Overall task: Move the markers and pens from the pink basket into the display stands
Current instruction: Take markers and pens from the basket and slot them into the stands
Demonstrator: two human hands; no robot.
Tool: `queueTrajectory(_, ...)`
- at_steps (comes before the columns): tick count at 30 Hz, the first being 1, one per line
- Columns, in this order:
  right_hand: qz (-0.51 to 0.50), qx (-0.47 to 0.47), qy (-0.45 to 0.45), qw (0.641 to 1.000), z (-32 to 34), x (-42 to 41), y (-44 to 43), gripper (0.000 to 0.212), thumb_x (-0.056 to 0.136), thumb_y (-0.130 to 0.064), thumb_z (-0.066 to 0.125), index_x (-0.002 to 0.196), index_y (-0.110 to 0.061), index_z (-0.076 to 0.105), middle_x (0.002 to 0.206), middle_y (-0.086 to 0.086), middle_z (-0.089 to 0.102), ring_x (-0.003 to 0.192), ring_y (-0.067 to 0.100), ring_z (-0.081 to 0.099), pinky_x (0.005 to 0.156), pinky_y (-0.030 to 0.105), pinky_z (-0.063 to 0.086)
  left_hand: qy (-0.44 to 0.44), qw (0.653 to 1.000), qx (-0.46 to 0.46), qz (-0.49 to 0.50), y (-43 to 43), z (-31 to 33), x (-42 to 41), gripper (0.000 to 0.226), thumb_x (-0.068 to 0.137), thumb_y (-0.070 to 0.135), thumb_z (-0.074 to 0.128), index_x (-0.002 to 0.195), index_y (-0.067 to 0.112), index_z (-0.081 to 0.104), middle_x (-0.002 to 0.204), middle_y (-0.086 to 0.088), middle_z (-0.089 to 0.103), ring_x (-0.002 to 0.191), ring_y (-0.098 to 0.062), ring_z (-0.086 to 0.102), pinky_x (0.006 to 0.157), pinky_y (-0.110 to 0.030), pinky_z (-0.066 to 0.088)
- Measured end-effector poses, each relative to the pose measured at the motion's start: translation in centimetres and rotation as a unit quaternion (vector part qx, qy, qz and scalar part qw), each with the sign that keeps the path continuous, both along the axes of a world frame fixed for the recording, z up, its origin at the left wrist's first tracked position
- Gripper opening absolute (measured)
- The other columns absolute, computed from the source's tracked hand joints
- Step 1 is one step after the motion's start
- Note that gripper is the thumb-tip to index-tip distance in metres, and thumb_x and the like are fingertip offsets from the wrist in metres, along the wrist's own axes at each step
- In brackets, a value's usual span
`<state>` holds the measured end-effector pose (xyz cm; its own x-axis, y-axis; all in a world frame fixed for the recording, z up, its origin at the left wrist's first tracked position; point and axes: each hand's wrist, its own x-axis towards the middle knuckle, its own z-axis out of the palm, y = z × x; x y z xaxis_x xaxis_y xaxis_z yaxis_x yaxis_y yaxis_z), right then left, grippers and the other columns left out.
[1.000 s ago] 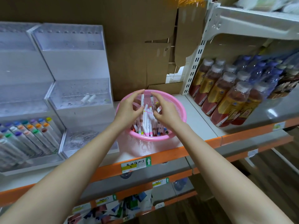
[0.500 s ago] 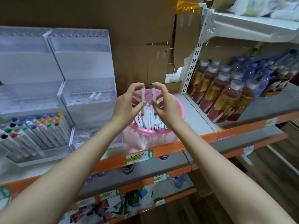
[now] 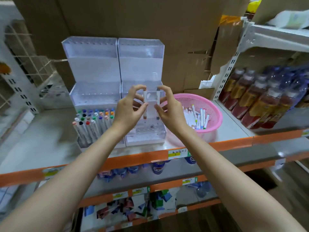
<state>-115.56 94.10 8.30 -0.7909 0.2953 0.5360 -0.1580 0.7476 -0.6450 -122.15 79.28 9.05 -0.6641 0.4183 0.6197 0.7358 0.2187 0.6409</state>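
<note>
Risen from pink basket (image 3: 215,108), left hand (image 3: 128,109), right hand (image 3: 170,111) each pinching a marker (image 3: 145,97), grey shelf (image 3: 41,136), cardboard (image 3: 150,19) behind

cardboard (image 3: 150,19) backing, brown | shelves (image 3: 234,144) grey, orange-edged | upright (image 3: 224,76) white, slotted | floor (image 3: 209,223) dark wood

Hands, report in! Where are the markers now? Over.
Left hand pinches left marker, right hand pinches right marker. Both upright at right display stand. Nothing blocking.
</note>
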Motion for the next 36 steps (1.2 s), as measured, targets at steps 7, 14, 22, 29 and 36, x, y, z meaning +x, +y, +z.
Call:
queueTrajectory(7,0.026,-0.013,-0.017,0.999,-0.5,-2.0,-6.5,0.051,0.09,-0.008,0.062,0.131,-0.027,0.04,0.086,0.001,0.056,0.061,0.015,0.062,0.06,0.042,0.057,-0.009,1.0,0.009,0.023,-6.9,-0.5,-1.4,0.04,0.087,0.015,0.067,0.122,0.019,0.049,0.079,0.011,0.058,0.068,-0.004,0.064,0.064,-0.017,0.054)
queueTrajectory(14,0.048,-0.017,-0.011,0.999,-1.6,-3.6,-11.7,0.05,0.088,-0.016,0.065,0.13,-0.028,0.041,0.082,-0.002,0.057,0.063,0.017,0.062,0.064,0.045,0.055,-0.025,0.999,0.035,0.026,-10.8,-1.1,-2.2,0.037,0.086,0.013,0.068,0.118,0.018,0.05,0.079,0.008,0.063,0.065,-0.004,0.065,0.06,-0.012,0.047)
queueTrajectory(22,0.041,-0.019,-0.007,0.999,-3.0,-4.6,-13.9,0.053,0.086,-0.008,0.066,0.13,-0.027,0.042,0.076,-0.01,0.054,0.063,0.016,0.06,0.061,0.038,0.054,-0.035,0.998,0.038,0.018,-12.6,-1.7,-3.0,0.031,0.083,0.008,0.07,0.109,0.01,0.053,0.073,0.005,0.064,0.07,-0.005,0.065,0.07,-0.018,0.053)
queueTrajectory(29,0.02,-0.024,0.001,1.0,-3.3,-4.9,-14.2,0.054,0.087,-0.009,0.066,0.126,-0.034,0.04,0.081,-0.002,0.055,0.066,0.019,0.06,0.063,0.041,0.055,-0.019,1.0,-0.005,0.009,-12.9,-2.0,-3.5,0.026,0.085,0.009,0.068,0.107,0.009,0.055,0.076,0.002,0.066,0.071,-0.009,0.065,0.07,-0.021,0.053)
queueTrajectory(36,0.012,-0.013,0.021,1.0,-3.3,-4.9,-14.4,0.044,0.089,-0.017,0.067,0.125,-0.027,0.044,0.07,-0.012,0.051,0.065,0.014,0.06,0.059,0.036,0.054,-0.018,1.0,-0.015,0.012,-13.1,-2.0,-3.7,0.021,0.084,0.01,0.07,0.1,0.008,0.056,0.078,0.002,0.065,0.071,-0.007,0.064,0.066,-0.015,0.052)
